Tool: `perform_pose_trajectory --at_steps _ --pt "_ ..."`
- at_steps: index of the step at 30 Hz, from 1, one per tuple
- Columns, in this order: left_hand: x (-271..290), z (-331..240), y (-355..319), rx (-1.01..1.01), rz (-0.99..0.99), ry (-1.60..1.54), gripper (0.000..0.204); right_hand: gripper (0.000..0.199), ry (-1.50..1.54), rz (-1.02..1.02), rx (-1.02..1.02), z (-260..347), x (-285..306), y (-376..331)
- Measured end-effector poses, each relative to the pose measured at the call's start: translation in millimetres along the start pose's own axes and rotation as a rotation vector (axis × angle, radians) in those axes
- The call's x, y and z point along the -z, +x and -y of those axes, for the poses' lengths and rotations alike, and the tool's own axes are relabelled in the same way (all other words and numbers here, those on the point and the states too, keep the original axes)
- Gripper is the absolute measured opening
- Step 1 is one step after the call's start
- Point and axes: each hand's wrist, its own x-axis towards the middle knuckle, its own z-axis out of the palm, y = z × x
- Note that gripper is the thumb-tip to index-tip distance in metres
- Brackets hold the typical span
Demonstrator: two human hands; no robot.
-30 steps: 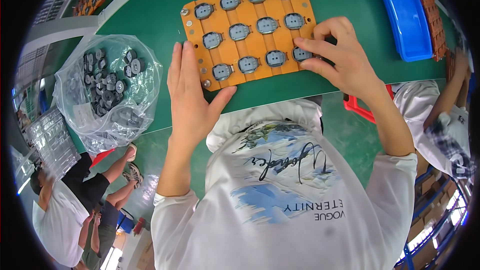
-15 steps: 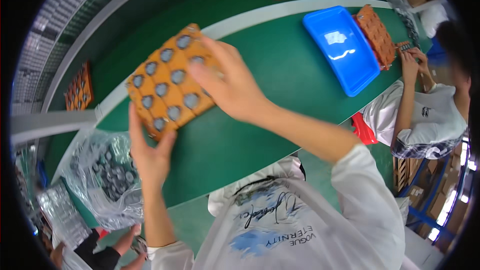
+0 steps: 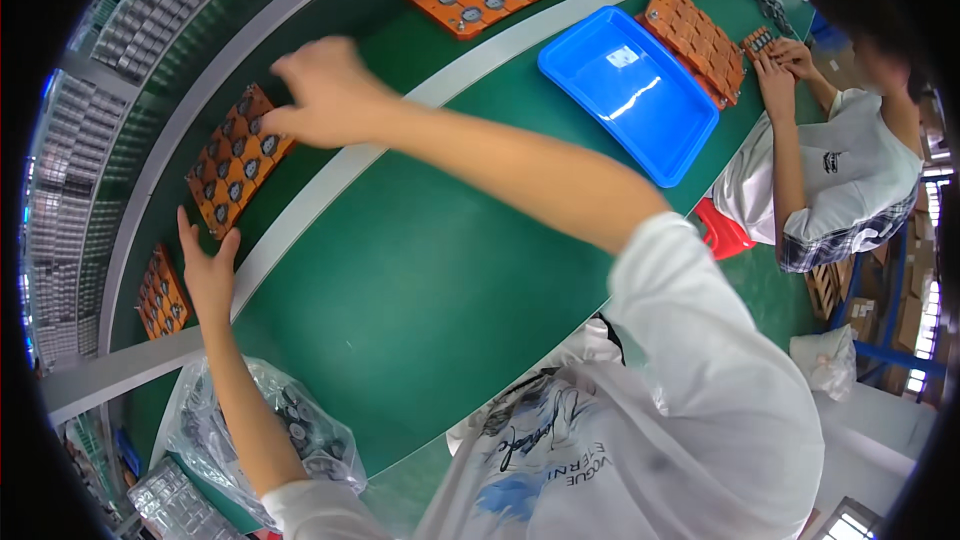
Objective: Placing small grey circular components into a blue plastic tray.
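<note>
- An orange fixture plate (image 3: 235,162) set with grey rounded parts lies slanted on the far green strip (image 3: 370,40), beyond a pale curved rail (image 3: 310,195).
- The left hand (image 3: 210,275) is spread, thumb and fingers apart, at the plate's lower end; whether it touches cannot be told.
- The right hand (image 3: 335,95) is blurred, thumb and fingers apart, over the plate's upper right corner; contact there is unclear too.
- For good handling, I judge, both ends should be controlled together, gripping only the edges, so the plate stays level and no part is knocked from its seat.
- Fingers are best lifted straight away from the corners, without dragging across the parts.
- A smaller-looking orange plate (image 3: 162,295) sits near the lower end; leaving a gap should prevent the two knocking together.
- The right forearm reaches across the rail; holding it high should avoid bumping it.
- The left forearm passes over a clear plastic bag (image 3: 330,445) of dark round pieces, so the sleeve should be kept from catching the film.
</note>
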Motion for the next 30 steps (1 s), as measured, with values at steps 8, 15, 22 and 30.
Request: perform_pose_trajectory --at_steps 8,15,22,30 --pt "98 14 -204 -0.079 0.067 -0.364 0.029 0.035 -0.501 0.081 -0.484 -58 235 -241" --pt "101 85 -242 0.117 -0.047 0.301 0.043 0.024 -0.222 0.415 -0.38 -59 284 -204" --pt "90 93 -220 0.292 -0.009 0.34 0.076 0.022 -0.789 0.337 -0.276 -54 240 -232" --pt "63 63 -173 0.369 0.076 0.273 0.108 0.017 -0.652 0.023 -0.083 -28 277 -224"
